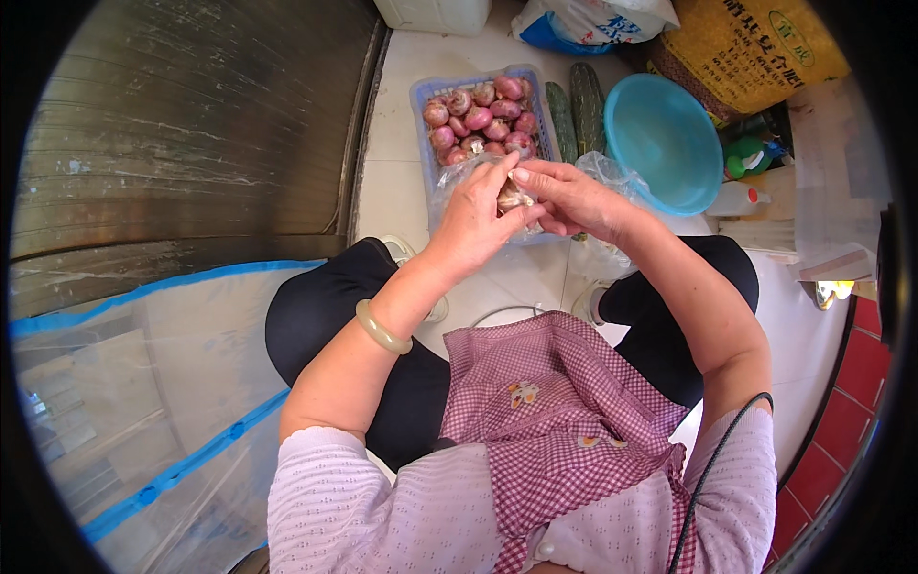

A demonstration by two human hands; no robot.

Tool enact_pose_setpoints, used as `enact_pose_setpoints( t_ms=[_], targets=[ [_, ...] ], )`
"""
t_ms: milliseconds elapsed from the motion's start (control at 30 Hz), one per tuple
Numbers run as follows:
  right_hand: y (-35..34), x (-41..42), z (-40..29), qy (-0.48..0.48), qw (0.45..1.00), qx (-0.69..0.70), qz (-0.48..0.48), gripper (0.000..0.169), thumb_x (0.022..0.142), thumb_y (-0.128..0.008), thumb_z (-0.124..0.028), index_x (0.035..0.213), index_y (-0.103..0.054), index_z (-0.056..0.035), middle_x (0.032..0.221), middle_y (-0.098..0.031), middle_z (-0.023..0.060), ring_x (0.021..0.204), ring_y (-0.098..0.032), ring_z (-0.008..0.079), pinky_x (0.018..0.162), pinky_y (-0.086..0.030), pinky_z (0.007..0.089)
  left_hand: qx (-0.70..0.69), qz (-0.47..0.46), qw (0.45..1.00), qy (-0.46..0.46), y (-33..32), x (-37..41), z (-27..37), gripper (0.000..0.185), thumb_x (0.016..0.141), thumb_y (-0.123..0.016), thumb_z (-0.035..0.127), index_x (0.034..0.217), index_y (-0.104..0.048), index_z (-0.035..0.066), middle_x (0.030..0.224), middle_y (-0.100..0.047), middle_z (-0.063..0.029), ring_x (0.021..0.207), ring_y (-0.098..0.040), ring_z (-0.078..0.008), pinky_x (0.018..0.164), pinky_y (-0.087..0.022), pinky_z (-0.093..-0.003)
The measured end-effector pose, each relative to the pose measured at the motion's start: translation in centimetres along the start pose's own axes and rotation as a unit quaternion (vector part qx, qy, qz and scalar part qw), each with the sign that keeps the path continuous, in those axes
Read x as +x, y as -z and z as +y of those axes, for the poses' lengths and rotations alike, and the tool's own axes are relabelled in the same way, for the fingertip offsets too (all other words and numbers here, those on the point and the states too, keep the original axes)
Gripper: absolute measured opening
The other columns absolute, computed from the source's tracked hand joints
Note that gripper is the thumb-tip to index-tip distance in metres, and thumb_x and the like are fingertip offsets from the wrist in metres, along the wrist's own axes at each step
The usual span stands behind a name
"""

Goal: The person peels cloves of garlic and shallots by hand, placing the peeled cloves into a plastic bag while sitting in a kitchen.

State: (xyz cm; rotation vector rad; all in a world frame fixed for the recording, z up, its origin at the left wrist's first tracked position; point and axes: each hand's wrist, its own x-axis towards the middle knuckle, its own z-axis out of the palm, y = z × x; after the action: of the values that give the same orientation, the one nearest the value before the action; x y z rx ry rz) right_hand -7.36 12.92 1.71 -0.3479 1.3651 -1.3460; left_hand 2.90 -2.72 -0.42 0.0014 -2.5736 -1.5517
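My left hand (470,215) is curled around what looks like garlic (510,198), pale and brownish, above a basket's near end. From the right, my right hand (577,197) meets it, its thumb and fingers pressed to the garlic's upper side. My fingers partly hide the garlic. Thin clear plastic bags (613,172) lie crumpled under and beside the hands. Beneath them, a lavender plastic basket (419,107) holds several red onions (478,118). A small white garlic piece (474,146) shows at the near side of the onions.
Two dark green cucumber-like vegetables (588,107) lie right of the basket, beside a blue plastic basin (663,143). A yellow printed sack (760,50), a white-and-blue bag (595,25) and a white bottle (735,199) stand beyond. A worn dark panel (201,129) borders the left.
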Motion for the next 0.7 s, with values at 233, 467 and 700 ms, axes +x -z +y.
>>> enact_pose_setpoints(
  t_ms=[233, 467, 700],
  targets=[
    [-1.3, 0.8, 1.1, 0.073, 0.995, 0.014, 0.072, 0.038, 0.098, -0.048, -0.043, 0.103, -0.061, -0.0076, 0.065, -0.049, -0.0039, 0.051, -0.036, 0.0034, 0.044, -0.026, 0.0212, -0.051, 0.037, 0.997, 0.033, -1.0, -0.4, 0.2, 0.06, 0.091, -0.062, 0.022, 0.14, -0.037, -0.002, 0.11, -0.056, -0.0154, 0.08, -0.061, -0.0158, 0.067, -0.052, -0.0275],
    [0.0, 2.1, 3.0, 0.14, 0.971, -0.112, 0.155, 0.028, 0.096, -0.052, -0.025, 0.087, -0.064, -0.002, 0.058, -0.051, -0.0002, 0.052, -0.045, 0.0072, 0.048, -0.036, 0.0255, -0.171, -0.027, 0.975, 0.137, -0.7, -0.7, 0.7, 0.062, 0.093, -0.06, 0.023, 0.145, -0.031, 0.006, 0.093, -0.057, -0.0058, 0.071, -0.056, -0.0102, 0.057, -0.047, -0.0249],
    [2.7, 3.2, 3.7, 0.146, 0.945, -0.215, 0.2, 0.027, 0.095, -0.052, -0.03, 0.103, -0.061, -0.0054, 0.064, -0.055, 0.001, 0.052, -0.049, 0.0091, 0.048, -0.038, 0.0254, -0.179, -0.012, 0.979, 0.096, -1.1, -0.4, -0.3, 0.056, 0.087, -0.069, 0.021, 0.132, -0.04, 0.005, 0.089, -0.056, -0.0024, 0.073, -0.053, -0.0089, 0.061, -0.047, -0.0239]
  ],
)
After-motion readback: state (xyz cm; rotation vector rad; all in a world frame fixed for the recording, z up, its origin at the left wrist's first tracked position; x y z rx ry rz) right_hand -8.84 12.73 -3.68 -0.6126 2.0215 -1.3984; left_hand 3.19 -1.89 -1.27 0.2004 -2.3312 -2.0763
